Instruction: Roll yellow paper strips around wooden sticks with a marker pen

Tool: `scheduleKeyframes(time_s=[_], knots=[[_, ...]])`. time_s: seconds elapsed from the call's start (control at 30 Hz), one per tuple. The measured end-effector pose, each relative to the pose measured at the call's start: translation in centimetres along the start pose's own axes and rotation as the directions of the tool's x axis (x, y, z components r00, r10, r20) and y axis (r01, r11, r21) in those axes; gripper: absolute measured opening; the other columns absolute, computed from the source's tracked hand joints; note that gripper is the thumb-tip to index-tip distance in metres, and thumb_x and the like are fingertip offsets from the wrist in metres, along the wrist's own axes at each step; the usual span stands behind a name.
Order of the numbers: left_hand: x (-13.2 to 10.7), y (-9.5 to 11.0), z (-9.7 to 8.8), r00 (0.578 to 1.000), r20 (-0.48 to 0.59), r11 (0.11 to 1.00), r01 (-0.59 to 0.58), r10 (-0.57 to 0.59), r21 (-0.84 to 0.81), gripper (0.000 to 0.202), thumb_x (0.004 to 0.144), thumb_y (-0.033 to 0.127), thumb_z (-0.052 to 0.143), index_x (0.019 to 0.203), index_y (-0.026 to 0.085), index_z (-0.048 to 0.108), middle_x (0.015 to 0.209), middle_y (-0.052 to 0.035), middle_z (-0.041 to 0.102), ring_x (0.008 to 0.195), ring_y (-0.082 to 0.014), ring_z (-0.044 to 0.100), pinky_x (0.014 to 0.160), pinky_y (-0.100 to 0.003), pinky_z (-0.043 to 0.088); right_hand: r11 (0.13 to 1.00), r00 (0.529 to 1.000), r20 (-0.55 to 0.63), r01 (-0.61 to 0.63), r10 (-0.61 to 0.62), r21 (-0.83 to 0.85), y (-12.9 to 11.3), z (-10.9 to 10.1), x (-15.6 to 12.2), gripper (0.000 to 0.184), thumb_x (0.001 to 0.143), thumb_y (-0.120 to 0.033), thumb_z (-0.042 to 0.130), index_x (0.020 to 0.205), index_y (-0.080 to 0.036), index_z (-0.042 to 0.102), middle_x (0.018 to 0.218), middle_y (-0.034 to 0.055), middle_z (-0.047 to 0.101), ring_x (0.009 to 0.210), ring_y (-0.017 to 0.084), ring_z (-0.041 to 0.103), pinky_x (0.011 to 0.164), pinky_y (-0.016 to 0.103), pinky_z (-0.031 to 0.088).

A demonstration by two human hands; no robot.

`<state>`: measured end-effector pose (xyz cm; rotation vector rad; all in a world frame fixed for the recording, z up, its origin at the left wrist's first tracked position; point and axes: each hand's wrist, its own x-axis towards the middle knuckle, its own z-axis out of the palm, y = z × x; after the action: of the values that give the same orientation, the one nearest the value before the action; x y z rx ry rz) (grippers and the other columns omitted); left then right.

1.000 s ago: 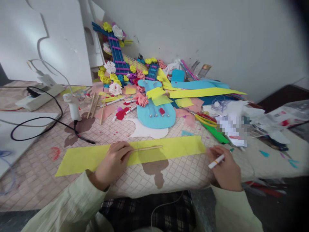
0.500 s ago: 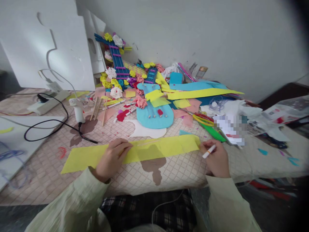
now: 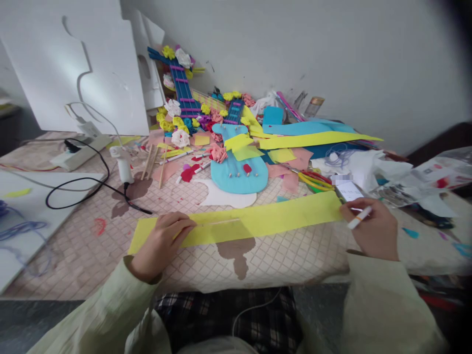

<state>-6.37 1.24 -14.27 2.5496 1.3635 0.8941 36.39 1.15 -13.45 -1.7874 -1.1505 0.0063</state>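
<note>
A long yellow crepe paper strip (image 3: pixel 265 219) lies across the table in front of me, with a thin pale stick (image 3: pixel 221 222) along its middle. My left hand (image 3: pixel 164 238) rests over the strip's left part, its fingers pressed together on the paper beside the stick's left end. At the strip's right end, my right hand (image 3: pixel 374 226) pinches the paper's edge. That same hand also holds a white marker pen (image 3: pixel 359 218), which sticks out between the fingers. Behind the strip lies a light-blue guitar-shaped cutout (image 3: pixel 239 179) with small pegs on it.
A white glue gun (image 3: pixel 122 166) with a black cable stands at left, near a power strip (image 3: pixel 81 153). Scissors (image 3: pixel 313 181) and a phone (image 3: pixel 346 189) lie at right. Paper flowers (image 3: pixel 180 137) and a dark-blue paper guitar neck (image 3: pixel 184 91) are piled against the wall.
The yellow strip has slid to the right, its right end pulled along by my right hand. My left hand has shifted slightly left and lies flatter on the paper.
</note>
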Motion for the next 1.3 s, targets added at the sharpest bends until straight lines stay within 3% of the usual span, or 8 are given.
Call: scheduleKeyframes(time_s=[0.27, 0.43, 0.8, 1.3], knots=[[-0.2, -0.4, 0.5, 0.999, 0.038, 1.000, -0.007, 0.006, 0.015, 0.020, 0.087, 0.023, 0.043, 0.086, 0.019, 0.063, 0.086, -0.0031, 0.063, 0.081, -0.0157, 0.057, 0.074, -0.031, 0.046, 0.988, 0.996, -0.058, 0.051, -0.060, -0.147, 1.2, -1.7, 2.5, 0.017, 0.056, -0.026, 0.065, 0.070, -0.020, 0.057, 0.064, 0.0015, 0.058, 0.058, 0.017, 0.056, 0.056, 0.029, 0.042], [0.7, 0.1, 0.9, 0.997, 0.071, 1.000, -0.020, 0.019, 0.014, 0.021, 0.088, 0.024, 0.042, 0.088, 0.019, 0.062, 0.087, -0.0035, 0.062, 0.082, -0.0163, 0.056, 0.074, -0.032, 0.045, 0.980, 0.976, -0.151, 0.135, -0.157, -0.146, 0.3, -1.4, 1.2, 0.015, 0.061, -0.026, 0.066, 0.073, -0.019, 0.058, 0.067, 0.0030, 0.058, 0.060, 0.017, 0.057, 0.057, 0.029, 0.043], [1.2, 0.5, 1.4, 0.997, 0.074, 0.999, -0.032, 0.030, 0.020, 0.020, 0.087, 0.023, 0.044, 0.087, 0.018, 0.063, 0.086, -0.0029, 0.062, 0.081, -0.0163, 0.056, 0.075, -0.033, 0.042, 0.963, 0.963, 0.031, 0.267, -0.267, 0.024, -4.3, 1.1, -3.9, 0.012, 0.072, -0.026, 0.062, 0.078, -0.018, 0.058, 0.074, 0.0028, 0.060, 0.068, 0.016, 0.057, 0.066, 0.028, 0.045], [1.2, 0.4, 1.8, 0.998, 0.049, 0.999, -0.045, 0.045, -0.014, 0.021, 0.087, 0.023, 0.044, 0.085, 0.019, 0.065, 0.086, -0.0034, 0.064, 0.080, -0.0163, 0.058, 0.073, -0.033, 0.045, 0.968, 0.977, 0.027, 0.207, -0.213, 0.142, -3.7, 0.9, -4.8, 0.014, 0.070, -0.026, 0.064, 0.081, -0.018, 0.058, 0.076, 0.0036, 0.060, 0.071, 0.019, 0.059, 0.071, 0.035, 0.047]])
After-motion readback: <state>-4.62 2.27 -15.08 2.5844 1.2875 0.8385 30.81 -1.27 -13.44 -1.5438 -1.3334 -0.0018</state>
